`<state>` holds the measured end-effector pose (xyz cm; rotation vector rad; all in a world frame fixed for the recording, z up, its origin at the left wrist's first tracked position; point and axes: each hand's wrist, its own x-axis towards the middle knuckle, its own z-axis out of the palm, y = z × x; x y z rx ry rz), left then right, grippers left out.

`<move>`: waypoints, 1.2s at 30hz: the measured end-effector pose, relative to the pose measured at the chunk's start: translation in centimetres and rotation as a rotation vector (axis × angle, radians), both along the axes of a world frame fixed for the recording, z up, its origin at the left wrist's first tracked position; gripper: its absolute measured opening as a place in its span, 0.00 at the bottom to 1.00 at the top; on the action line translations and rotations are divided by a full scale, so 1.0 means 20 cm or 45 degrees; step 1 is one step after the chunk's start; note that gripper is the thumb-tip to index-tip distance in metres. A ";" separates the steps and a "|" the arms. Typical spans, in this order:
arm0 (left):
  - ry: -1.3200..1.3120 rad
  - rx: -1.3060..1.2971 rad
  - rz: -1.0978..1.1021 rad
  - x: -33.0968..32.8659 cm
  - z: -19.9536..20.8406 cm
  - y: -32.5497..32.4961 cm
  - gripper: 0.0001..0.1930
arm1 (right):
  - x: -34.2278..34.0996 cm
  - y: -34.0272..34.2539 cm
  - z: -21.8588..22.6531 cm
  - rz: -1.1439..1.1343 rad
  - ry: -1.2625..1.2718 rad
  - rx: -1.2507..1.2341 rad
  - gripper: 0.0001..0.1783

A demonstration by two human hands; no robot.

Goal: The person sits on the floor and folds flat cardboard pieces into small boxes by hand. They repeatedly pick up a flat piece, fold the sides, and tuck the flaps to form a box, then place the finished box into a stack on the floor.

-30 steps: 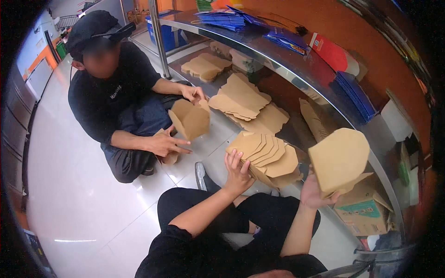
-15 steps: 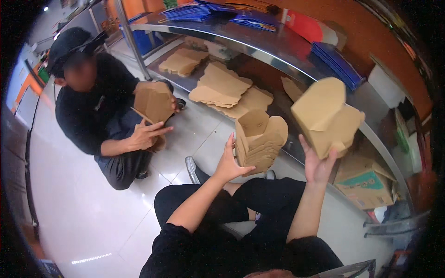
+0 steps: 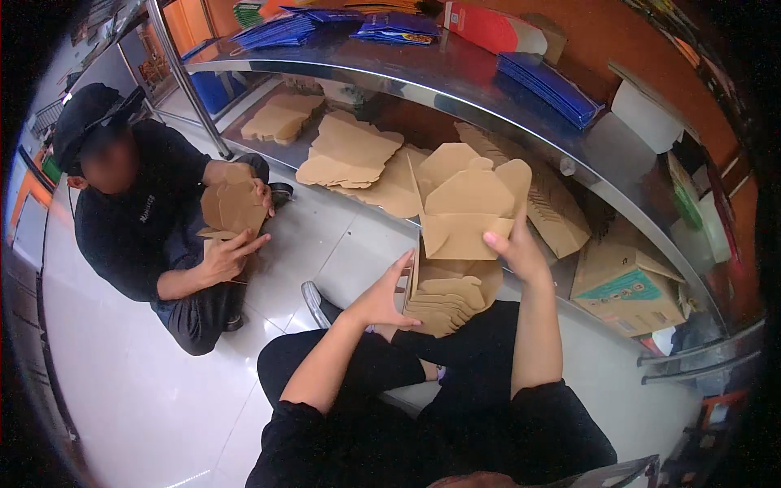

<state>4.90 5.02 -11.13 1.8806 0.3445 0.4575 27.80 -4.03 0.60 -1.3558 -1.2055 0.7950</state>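
My left hand (image 3: pixel 381 298) is curled round the side of a stack of nested brown cardboard food boxes (image 3: pixel 446 307), held above my crossed legs. A single folded cardboard box (image 3: pixel 470 213) with its flaps up is gripped by my right hand (image 3: pixel 525 250), thumb on its front panel. That box is directly above the stack's open top and covers part of it. Whether the two touch, I cannot tell.
Flat cardboard blanks (image 3: pixel 351 150) and a long row of nested boxes (image 3: pixel 561 213) lie on the low shelf. Blue packets (image 3: pixel 547 85) rest on the metal shelf (image 3: pixel 366 75) above. A carton (image 3: pixel 628 291) stands at right. A co-worker (image 3: pixel 134 211) sits at left, holding a cardboard box (image 3: pixel 234 203).
My right hand has brought its box leftward and over the stack in my left hand. The whole scene has shifted somewhat left in view, and the row of nested boxes is uncovered.
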 end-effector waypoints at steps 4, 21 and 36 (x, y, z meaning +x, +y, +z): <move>-0.015 -0.260 -0.057 0.02 0.00 -0.04 0.62 | -0.01 -0.02 -0.06 -0.001 -0.092 0.012 0.57; 0.003 -0.017 -0.075 0.03 0.00 -0.06 0.63 | 0.09 -0.14 -0.18 0.331 -0.236 -0.356 0.64; -0.368 -0.505 0.196 -0.09 -0.01 -0.01 0.62 | -0.12 -0.05 -0.27 0.534 -0.198 -0.495 0.70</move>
